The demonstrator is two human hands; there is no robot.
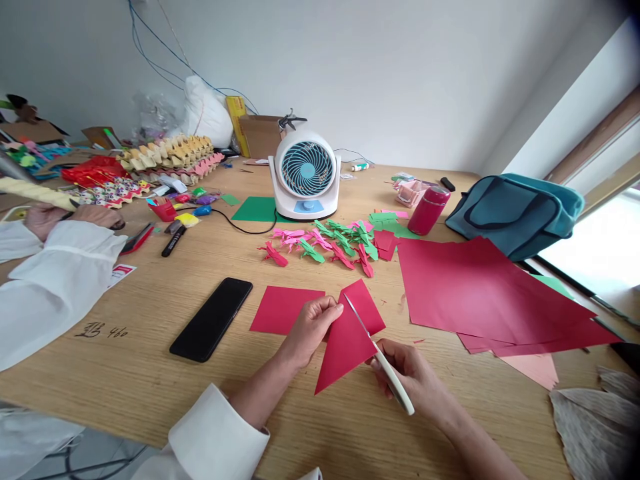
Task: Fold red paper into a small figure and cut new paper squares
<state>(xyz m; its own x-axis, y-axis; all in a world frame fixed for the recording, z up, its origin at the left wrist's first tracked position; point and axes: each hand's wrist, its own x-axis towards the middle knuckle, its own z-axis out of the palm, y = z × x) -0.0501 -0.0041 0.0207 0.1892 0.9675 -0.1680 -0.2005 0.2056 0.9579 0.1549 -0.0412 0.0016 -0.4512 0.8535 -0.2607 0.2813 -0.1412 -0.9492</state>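
My left hand (pixel 311 327) pinches a sheet of red paper (pixel 345 352) near its upper left corner, thumb on top. Closed around the white handle of a pair of scissors (pixel 393 380) is my right hand (pixel 411 373). The scissor blades lie along the red paper, pointing up and left toward my left thumb. Part of the paper stands beyond the blade. Flat on the table, just left of my left hand, rests another red paper piece (pixel 285 309). Behind the hands sit several folded paper figures (pixel 325 245) in pink, green and red.
A white fan (pixel 306 175) stands at the back. Left is a black phone (pixel 212 320); right are large red sheets (pixel 480 293), a red can (pixel 429 209) and a teal bag (pixel 515 213). At far left, another person's hands (pixel 97 215) work near egg trays (pixel 167 155).
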